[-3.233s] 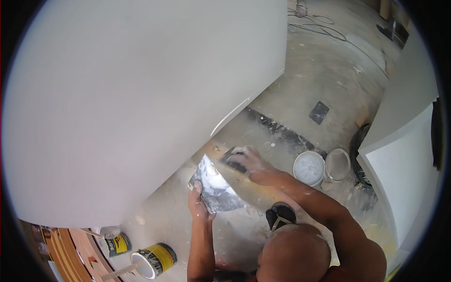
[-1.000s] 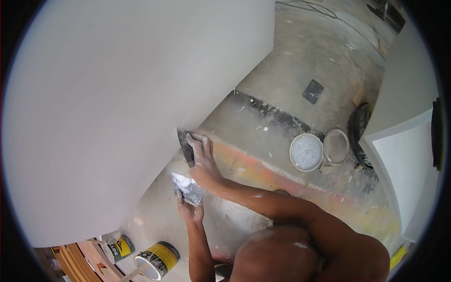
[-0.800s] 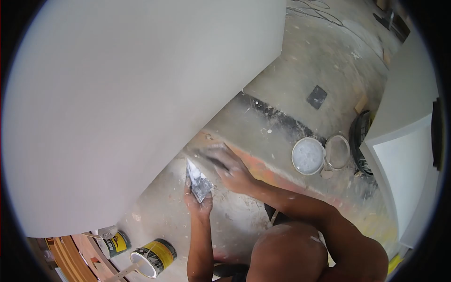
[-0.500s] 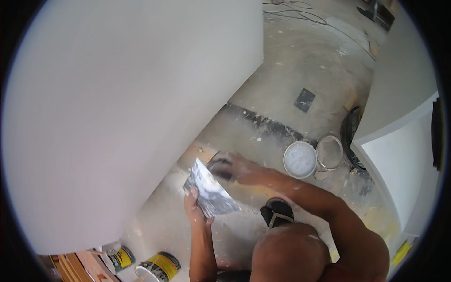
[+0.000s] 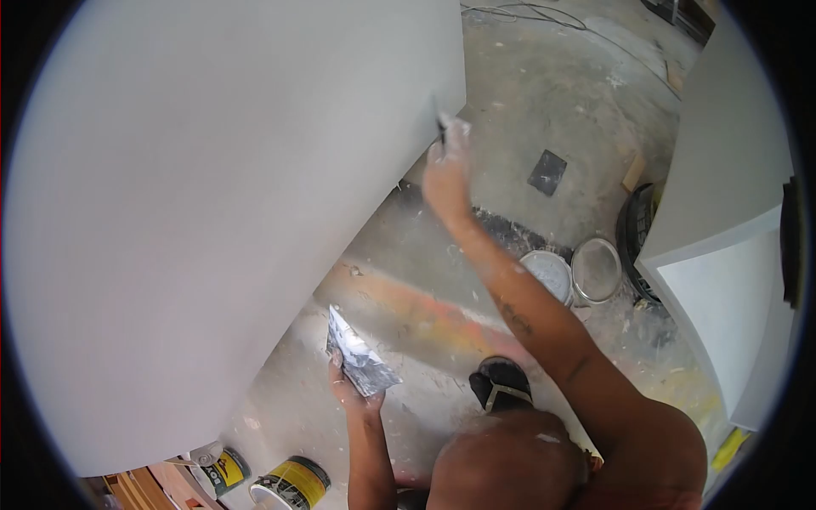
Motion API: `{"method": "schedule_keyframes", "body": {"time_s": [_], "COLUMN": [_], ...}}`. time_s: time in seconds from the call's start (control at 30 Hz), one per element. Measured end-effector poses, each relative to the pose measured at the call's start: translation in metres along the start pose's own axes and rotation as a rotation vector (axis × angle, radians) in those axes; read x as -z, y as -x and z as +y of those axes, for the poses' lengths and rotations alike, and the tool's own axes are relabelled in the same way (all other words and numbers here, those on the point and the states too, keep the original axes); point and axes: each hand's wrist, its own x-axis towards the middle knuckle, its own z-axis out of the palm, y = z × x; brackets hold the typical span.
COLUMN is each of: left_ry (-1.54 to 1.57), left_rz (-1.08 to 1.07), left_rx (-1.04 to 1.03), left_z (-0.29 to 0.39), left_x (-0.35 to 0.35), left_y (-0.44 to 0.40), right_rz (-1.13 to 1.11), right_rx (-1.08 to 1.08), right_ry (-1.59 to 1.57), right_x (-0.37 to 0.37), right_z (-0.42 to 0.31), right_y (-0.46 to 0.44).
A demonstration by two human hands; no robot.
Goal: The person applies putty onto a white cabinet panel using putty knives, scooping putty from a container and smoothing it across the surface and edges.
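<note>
My left hand (image 5: 344, 384) grips a metal plate (image 5: 361, 361), triangular as seen from here and smeared with white and grey paste. It is held low, in front of the base of a large white wall panel (image 5: 238, 187). My right hand (image 5: 448, 174) is stretched far forward, closed on a putty knife (image 5: 440, 126). Its thin dark blade appears nearly edge-on at the panel's far edge; whether it touches the surface I cannot tell. White residue covers the fingers of both hands.
To the right stand a bucket of white paste (image 5: 548, 274), partly behind my forearm, and a round lid or pail (image 5: 597, 270). A dark square (image 5: 547, 172) lies on the floor. Yellow-labelled tins (image 5: 293, 484) and wood strips (image 5: 136, 489) sit at lower left. A cable (image 5: 544, 15) crosses behind.
My right hand has moved with the putty knife from beside the metal plate, forward and up to the panel's far edge. My left hand with the plate has shifted slightly left and down.
</note>
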Motion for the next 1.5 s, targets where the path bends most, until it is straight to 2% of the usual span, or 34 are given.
{"method": "schedule_keyframes", "body": {"time_s": [0.03, 0.1, 0.2, 0.33, 0.73, 0.8, 0.83, 0.9, 0.97, 1.03, 1.07, 1.1, 1.17, 1.2, 1.23, 1.3, 1.33, 1.37, 1.4, 1.43, 1.47, 1.5], "left_ry": [0.001, -0.006, 0.078, 0.172, 0.178, 0.208, 0.213, 0.204, 0.238, 0.378, 0.221, 0.22, 0.018, -0.101, -0.111, -0.205, -0.164, -0.168, -0.376, -0.582, -0.767, -0.771], "left_rz": [0.004, 0.148, 0.23, 0.218, 0.248, 0.3, 0.294, -0.013, -0.065, -0.118, -0.156, -0.164, -0.048, 0.014, 0.004, 0.016, -0.028, -0.033, -0.13, -0.208, -0.265, -0.27], "left_rx": [0.004, -0.028, -0.033, -0.059, -0.149, -0.134, -0.142, -0.039, 0.01, 0.001, -0.086, -0.075, -0.105, -0.156, -0.155, -0.289, -0.337, -0.332, -0.41, -0.55, -0.709, -0.703], "left_z": [-0.001, 0.001, -0.002, 0.0, 0.01, 0.009, 0.008, 0.005, 0.003, 0.001, -0.002, 0.0, 0.012, 0.016, 0.02, 0.023, 0.024, 0.024, 0.026, 0.018, 0.013, 0.016], "left_x": [0.005, 0.012, 0.053, 0.076, 0.039, 0.032, 0.04, 0.05, 0.023, -0.007, -0.007, -0.011, -0.026, -0.044, -0.05, -0.056, -0.047, -0.024, -0.02, -0.018, -0.045, -0.074], "left_y": [-0.002, -0.006, -0.016, -0.015, -0.002, -0.002, -0.003, -0.007, 0.001, 0.008, 0.01, 0.011, 0.018, 0.026, 0.025, 0.022, 0.018, 0.01, 0.007, 0.007, 0.016, 0.025], "right_rz": [-0.016, -0.078, -0.203, -0.299, -0.554, -0.82, -0.82, -0.829, -0.865, -0.954, -0.929, -0.922, -0.923, -1.129, -1.114, -0.789, -0.784, -0.646, -0.44, -0.429, -0.578, -0.731], "right_rx": [0.013, -0.039, 0.0, 0.105, 0.267, 0.233, 0.243, 0.076, 0.095, 0.356, 0.38, 0.382, 0.27, 0.337, 0.337, -0.248, -0.253, -0.763, -1.264, -1.263, -1.408, -1.55], "right_ry": [-0.028, -0.086, -0.155, -0.16, -0.1, -0.111, -0.115, -0.43, -0.499, -0.842, -0.776, -0.765, -0.459, -0.143, -0.142, -0.35, -0.349, -0.774, -1.188, -1.188, -1.2, -1.205], "right_x": [-0.005, -0.013, -0.025, -0.033, -0.031, -0.012, -0.002, 0.018, 0.046, 0.066, 0.064, 0.06, 0.051, 0.066, 0.072, 0.078, 0.087, 0.1, 0.11, 0.115, 0.118, 0.119], "right_z": [-0.01, -0.039, -0.063, -0.093, -0.095, -0.094, -0.094, -0.096, -0.107, -0.115, -0.108, -0.089, -0.057, -0.054, -0.046, -0.036, -0.033, -0.047, -0.058, -0.065, -0.072, -0.079], "right_y": [0.015, 0.044, 0.087, 0.132, 0.189, 0.181, 0.179, 0.171, 0.159, 0.153, 0.168, 0.174, 0.18, 0.151, 0.149, 0.145, 0.146, 0.137, 0.131, 0.132, 0.136, 0.141]}}
